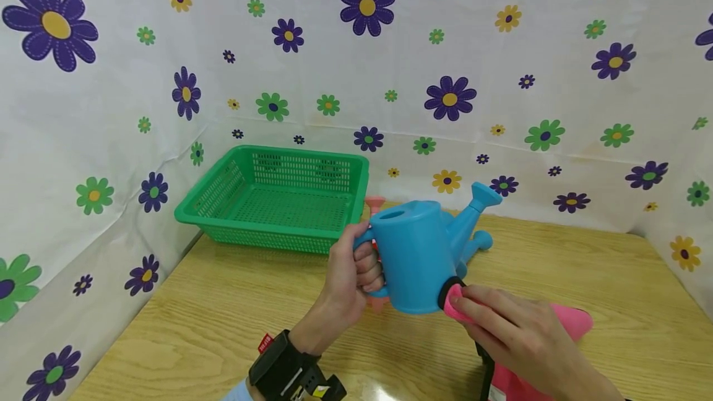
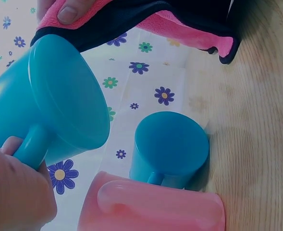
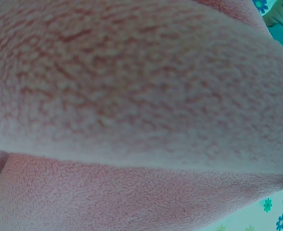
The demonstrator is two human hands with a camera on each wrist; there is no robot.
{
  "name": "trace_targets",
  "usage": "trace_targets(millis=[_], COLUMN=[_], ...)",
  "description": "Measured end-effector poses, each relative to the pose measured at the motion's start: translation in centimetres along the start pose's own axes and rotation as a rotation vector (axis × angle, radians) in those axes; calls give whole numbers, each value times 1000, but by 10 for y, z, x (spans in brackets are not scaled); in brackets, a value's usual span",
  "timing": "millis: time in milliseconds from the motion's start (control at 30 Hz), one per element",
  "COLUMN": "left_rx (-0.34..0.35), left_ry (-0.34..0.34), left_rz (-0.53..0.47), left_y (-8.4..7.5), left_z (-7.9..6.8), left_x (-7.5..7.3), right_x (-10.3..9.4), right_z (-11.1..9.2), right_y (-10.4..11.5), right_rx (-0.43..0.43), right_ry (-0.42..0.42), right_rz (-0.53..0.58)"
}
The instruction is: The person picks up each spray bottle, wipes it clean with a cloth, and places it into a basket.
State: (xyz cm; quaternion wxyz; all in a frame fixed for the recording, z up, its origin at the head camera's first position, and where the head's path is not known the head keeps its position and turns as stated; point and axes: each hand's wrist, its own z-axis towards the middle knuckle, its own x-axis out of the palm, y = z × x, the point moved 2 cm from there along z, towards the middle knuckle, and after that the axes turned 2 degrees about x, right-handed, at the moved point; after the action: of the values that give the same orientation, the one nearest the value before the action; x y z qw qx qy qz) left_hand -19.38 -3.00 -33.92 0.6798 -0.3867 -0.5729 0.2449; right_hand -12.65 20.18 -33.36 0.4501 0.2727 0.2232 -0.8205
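Note:
A blue watering can [image 1: 414, 258], tilted and held up over the table, has its handle gripped by my left hand [image 1: 348, 274]. My right hand [image 1: 518, 330] pinches a pink cloth [image 1: 570, 320] with a black edge, and a bunched part of it meets the can's lower right side. The rest of the cloth hangs below that hand. In the left wrist view the held can's round base [image 2: 71, 91] faces the camera. Pink fabric [image 3: 131, 96] fills most of the right wrist view and hides the fingers there.
Behind the held can are a second blue watering can [image 2: 172, 144] and a pink watering can [image 2: 155, 207], both on the wooden table [image 1: 267, 320]. A green plastic basket [image 1: 273, 229] sits at the back left. Flower-printed sheeting [image 1: 328, 67] hangs behind and along the sides.

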Motion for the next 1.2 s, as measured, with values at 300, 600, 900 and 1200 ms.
trace_targets(millis=[300, 600, 900, 1200], left_rx=[25, 55, 40, 34], left_ry=[42, 62, 71, 84], left_rz=[22, 58, 106, 157], left_y=[1, 4, 11, 16], left_z=[-1, -2, -4, -6], left_x=[0, 2, 4, 8], right_x=[0, 0, -1, -4], right_z=[2, 5, 6, 5], right_y=[0, -1, -3, -5], right_rx=[34, 38, 68, 136], right_ry=[-12, -42, -56, -56], right_rz=[-28, -41, -91, -89])
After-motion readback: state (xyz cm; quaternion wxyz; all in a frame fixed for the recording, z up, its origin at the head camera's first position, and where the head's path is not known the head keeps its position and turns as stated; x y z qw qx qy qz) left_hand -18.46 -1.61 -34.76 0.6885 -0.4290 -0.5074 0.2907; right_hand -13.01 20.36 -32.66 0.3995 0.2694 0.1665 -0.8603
